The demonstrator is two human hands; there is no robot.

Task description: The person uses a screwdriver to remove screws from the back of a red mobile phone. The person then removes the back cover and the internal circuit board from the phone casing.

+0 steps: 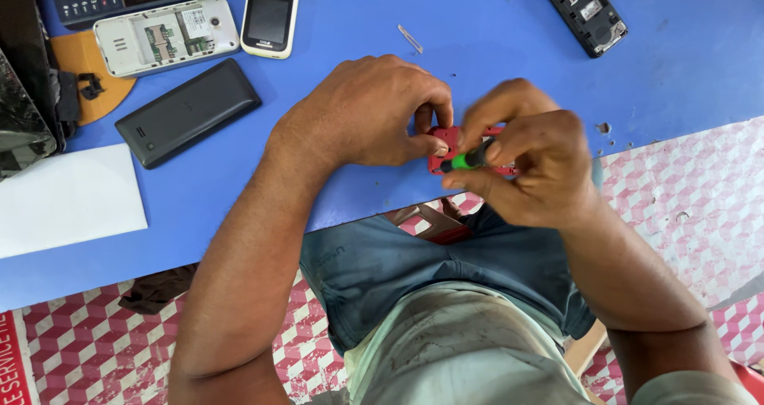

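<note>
Your left hand (362,114) pinches the small red plastic phone part (446,146) at the blue table's (493,47) near edge. Your right hand (529,162) grips a green-handled tool (469,159), maybe a screwdriver, lying across it.

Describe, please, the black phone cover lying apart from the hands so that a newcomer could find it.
Start at the blue table and look left of the left hand. The black cover lies there, slanted, above a white sheet. Unlike nearby phones, it is plain, dark and closed.
</note>
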